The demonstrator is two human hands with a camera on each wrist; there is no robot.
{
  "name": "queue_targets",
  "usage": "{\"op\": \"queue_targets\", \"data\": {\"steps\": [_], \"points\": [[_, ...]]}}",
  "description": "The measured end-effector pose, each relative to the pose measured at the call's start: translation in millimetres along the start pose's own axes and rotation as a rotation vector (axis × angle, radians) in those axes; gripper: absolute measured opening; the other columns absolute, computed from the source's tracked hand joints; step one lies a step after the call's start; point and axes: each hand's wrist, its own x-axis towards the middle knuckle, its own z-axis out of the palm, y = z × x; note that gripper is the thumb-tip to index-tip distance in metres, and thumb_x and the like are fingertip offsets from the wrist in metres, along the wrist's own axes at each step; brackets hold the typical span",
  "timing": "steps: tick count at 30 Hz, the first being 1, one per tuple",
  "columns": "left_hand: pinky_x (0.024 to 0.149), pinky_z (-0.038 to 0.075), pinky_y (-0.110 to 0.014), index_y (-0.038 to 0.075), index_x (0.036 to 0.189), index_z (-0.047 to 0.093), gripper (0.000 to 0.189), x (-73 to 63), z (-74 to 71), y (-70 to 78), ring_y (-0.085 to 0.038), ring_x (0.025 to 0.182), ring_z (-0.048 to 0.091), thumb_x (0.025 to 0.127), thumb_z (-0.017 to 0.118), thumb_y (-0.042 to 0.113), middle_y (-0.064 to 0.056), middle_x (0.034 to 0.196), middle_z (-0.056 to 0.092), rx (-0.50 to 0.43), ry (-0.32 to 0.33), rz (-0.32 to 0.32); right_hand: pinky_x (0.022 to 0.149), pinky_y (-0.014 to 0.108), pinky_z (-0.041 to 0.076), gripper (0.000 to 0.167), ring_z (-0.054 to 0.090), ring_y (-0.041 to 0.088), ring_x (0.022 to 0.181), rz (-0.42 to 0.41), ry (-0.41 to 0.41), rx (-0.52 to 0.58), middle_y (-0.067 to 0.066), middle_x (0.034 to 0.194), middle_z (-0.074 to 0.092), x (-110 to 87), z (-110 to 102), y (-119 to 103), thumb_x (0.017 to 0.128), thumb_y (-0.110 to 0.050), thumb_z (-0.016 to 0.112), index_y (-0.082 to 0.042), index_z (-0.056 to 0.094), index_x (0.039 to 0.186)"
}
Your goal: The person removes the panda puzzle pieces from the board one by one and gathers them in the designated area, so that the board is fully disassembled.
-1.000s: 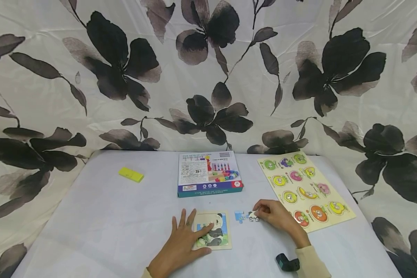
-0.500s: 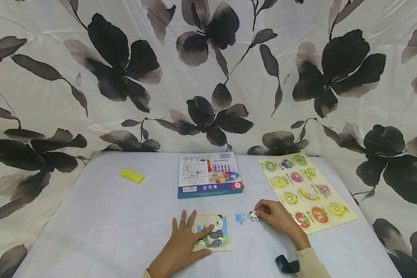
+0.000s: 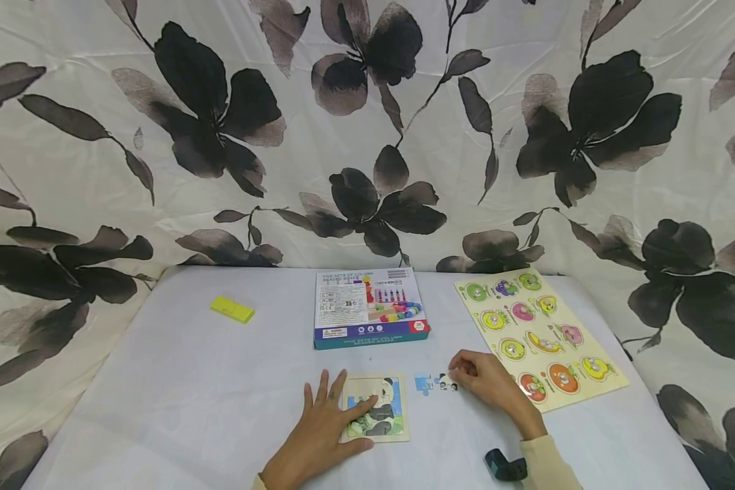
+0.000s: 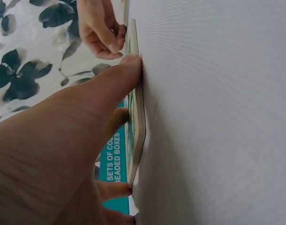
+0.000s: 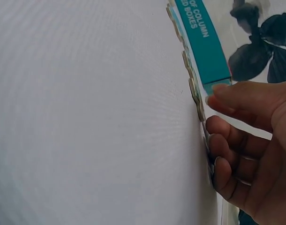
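Note:
A square wooden panda puzzle (image 3: 393, 416) lies flat in front of me, its picture partly hidden by fingers. My left hand (image 3: 320, 430) rests on its left side with fingers spread; one fingertip touches the picture and the thumb lies by the near edge. To the right of the puzzle sit loose jigsaw pieces: a light blue one (image 3: 423, 384) and a black-and-white panda-face one (image 3: 445, 382). Right beside the panda-face piece is my right hand (image 3: 488, 386), fingers loosely curled. In the right wrist view nothing shows between thumb and forefinger, and the pieces (image 5: 194, 93) lie flat on the cloth.
Behind the puzzle lies a beaded-boxes carton (image 3: 370, 306). A fruit puzzle board (image 3: 514, 323) is at the right, partly behind the right forearm. A yellow block (image 3: 232, 309) lies back left. Near the right sleeve sits a small black device (image 3: 505, 466). A floral sheet hangs behind.
My right fingertips have drawn back slightly from the panda-face piece, which now shows a little more. The left hand and the puzzle stay in place.

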Motion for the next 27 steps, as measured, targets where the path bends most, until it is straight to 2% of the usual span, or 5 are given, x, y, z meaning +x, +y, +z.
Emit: {"op": "queue_targets", "data": {"steps": [5, 12, 17, 21, 27], "points": [[0.1, 0.008, -0.079, 0.04, 0.138, 0.051, 0.065, -0.9, -0.9, -0.2, -0.058, 0.138, 0.006, 0.081, 0.054, 0.07, -0.027, 0.154, 0.022, -0.001, -0.002, 0.003, 0.059, 0.021, 0.04, 0.006, 0.048, 0.008, 0.065, -0.034, 0.015, -0.01, -0.009, 0.069, 0.052, 2.9, 7, -11, 0.086, -0.011, 0.07, -0.016, 0.068, 0.09], [0.099, 0.01, -0.079, 0.041, 0.138, 0.05, 0.064, -0.3, -1.4, 0.4, -0.059, 0.138, 0.007, 0.081, 0.054, 0.07, -0.027, 0.153, 0.022, 0.009, -0.005, 0.004, 0.072, 0.024, 0.049, 0.012, 0.053, 0.007, 0.079, -0.189, -0.037, -0.013, -0.01, 0.087, 0.062, 12.5, 27, -46, 0.087, -0.009, 0.069, -0.014, 0.069, 0.099], [0.098, 0.013, -0.08, 0.039, 0.138, 0.05, 0.064, 0.2, 0.2, -0.9, -0.061, 0.136, 0.01, 0.081, 0.054, 0.069, -0.029, 0.152, 0.025, 0.025, 0.019, 0.027, 0.084, 0.033, 0.05, 0.015, 0.057, 0.011, 0.092, -0.298, -0.099, -0.055, -0.007, 0.098, 0.067, 21.6, 43, -60, 0.087, -0.011, 0.07, -0.015, 0.07, 0.102], [0.097, 0.014, -0.08, 0.039, 0.138, 0.051, 0.064, -0.1, -0.5, -1.0, -0.061, 0.135, 0.012, 0.082, 0.054, 0.069, -0.029, 0.151, 0.026, 0.027, 0.019, 0.032, 0.089, 0.036, 0.048, 0.017, 0.056, 0.011, 0.097, -0.313, -0.149, -0.047, -0.008, 0.104, 0.067, 25.5, 52, -66, 0.087, -0.013, 0.07, -0.016, 0.071, 0.103], [0.097, 0.013, -0.08, 0.04, 0.139, 0.049, 0.065, -0.8, -3.8, -0.4, -0.06, 0.136, 0.01, 0.082, 0.054, 0.069, -0.029, 0.152, 0.025, 0.018, -0.001, 0.025, 0.088, 0.035, 0.046, 0.016, 0.053, 0.009, 0.096, -0.315, -0.187, -0.037, -0.011, 0.103, 0.067, 26.3, 59, -70, 0.086, -0.015, 0.071, -0.018, 0.071, 0.102]]}}
